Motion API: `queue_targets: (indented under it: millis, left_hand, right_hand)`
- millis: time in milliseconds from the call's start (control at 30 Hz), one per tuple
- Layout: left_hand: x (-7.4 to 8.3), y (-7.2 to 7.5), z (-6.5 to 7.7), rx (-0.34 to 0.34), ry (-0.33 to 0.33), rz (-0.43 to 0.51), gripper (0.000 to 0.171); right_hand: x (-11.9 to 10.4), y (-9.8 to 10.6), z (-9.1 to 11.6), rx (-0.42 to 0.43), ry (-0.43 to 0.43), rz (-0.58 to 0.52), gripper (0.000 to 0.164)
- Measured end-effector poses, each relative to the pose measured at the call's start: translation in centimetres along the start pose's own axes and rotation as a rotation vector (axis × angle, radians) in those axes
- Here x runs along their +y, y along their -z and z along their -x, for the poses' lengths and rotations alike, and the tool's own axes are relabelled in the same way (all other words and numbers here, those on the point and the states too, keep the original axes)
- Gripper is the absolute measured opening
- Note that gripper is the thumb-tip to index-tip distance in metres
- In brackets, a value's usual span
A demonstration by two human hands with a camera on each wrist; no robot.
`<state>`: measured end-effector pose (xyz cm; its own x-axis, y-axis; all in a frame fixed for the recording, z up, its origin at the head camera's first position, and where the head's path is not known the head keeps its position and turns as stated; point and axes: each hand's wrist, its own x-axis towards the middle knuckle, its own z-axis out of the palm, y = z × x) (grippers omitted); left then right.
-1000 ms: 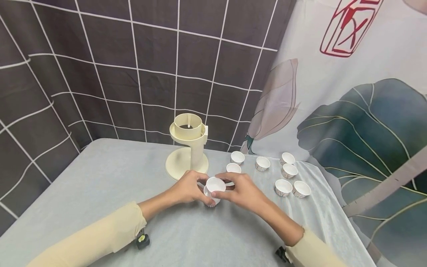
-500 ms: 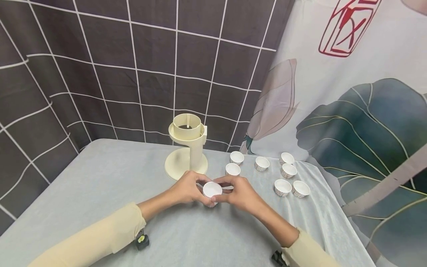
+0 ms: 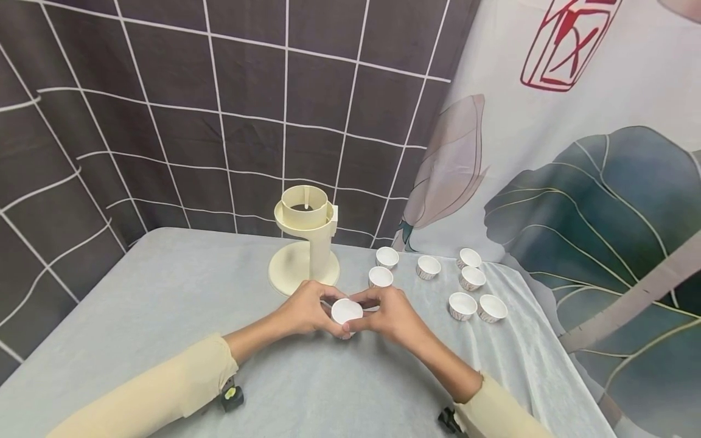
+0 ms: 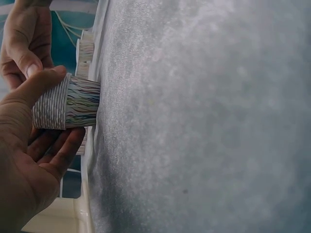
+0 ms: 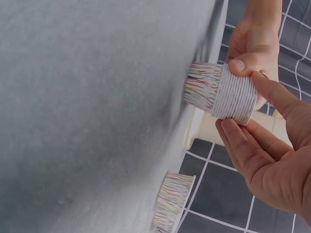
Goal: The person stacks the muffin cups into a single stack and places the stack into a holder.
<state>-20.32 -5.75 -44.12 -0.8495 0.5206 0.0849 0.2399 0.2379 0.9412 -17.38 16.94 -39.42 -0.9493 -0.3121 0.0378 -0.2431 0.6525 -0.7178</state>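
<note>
A stack of nested white paper baking cups (image 3: 347,311) stands on the cloth between both hands. Many ridged rims show at its top, above a side printed with coloured wavy lines (image 4: 82,102). My left hand (image 3: 311,309) grips the stack from the left, thumb on the near side and fingers curled beneath the rims on the far side. From the right, my right hand (image 3: 395,313) pinches the upper rims (image 5: 238,94) between thumb and fingers. The two thumbs meet at the near side of the stack.
Several single baking cups stand to the right, among them a nearby cup (image 3: 380,277) behind my right hand and a pair including a cup (image 3: 462,306). A cream stand with a ring-shaped holder (image 3: 303,210) is behind my left hand. Grey cloth (image 3: 164,292) covers the table.
The cup in my right hand has come down and slightly left into the stack that my left hand grips. Over the last half second, the hands look almost still.
</note>
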Motion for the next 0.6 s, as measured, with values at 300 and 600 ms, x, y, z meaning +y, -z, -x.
queue_targets:
  millis: [300, 600]
  left_hand:
    - [0.0, 0.1, 0.1, -0.007, -0.016, 0.001, 0.045]
    - [0.0, 0.1, 0.1, -0.010, -0.017, -0.009, 0.046]
  right_hand:
    - [0.3, 0.0, 0.0, -0.004, 0.033, 0.004, 0.046]
    - [1.2, 0.1, 0.2, -0.052, 0.107, -0.133, 0.047]
